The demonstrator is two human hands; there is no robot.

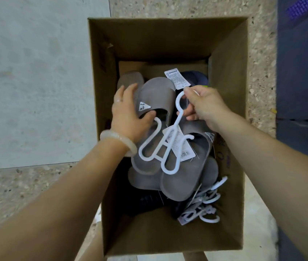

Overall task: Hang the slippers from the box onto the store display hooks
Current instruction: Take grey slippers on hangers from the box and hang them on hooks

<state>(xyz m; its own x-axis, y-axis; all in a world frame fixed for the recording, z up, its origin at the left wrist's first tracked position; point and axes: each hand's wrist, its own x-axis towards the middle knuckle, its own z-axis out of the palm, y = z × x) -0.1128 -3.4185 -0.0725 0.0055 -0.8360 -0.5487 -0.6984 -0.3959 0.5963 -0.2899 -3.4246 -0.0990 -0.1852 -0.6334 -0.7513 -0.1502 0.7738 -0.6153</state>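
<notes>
Two hands are down in the cardboard box point(226, 72), both on the same gray slipper pair. Right hand point(206, 104) pinches the loop at the top of the white plastic hanger point(168, 144), thumb & fingers curled round it; a paper tag point(177, 78) sticks up just above that pinch. Left hand point(128, 113) grips the upper gray slipper point(157, 97) by its toe strap, thumb tucked at the strap opening, fingers wrapped over the outer side. A pale bangle point(119, 142) sits on that wrist.

Below the right-hand pinch the hanger's stem runs down to its two arms, which lie over a second gray slipper point(189, 166). More slippers, some dark, w/ more white hangers point(206, 204), sit lower in the box, toward the person.

Handling, as a guess: slippers look like soft foam, so light, bendy, not fragile, prob. a bit grippy. Hanger looks thin & stiff; it could flex or snap if yanked sideways. Best hold is where the right hand already is, at the loop, since that's the part that goes on a display hook. Left hand steadying the strap should keep the pair from sliding off the arms or snagging neighbors during the lift.
</notes>
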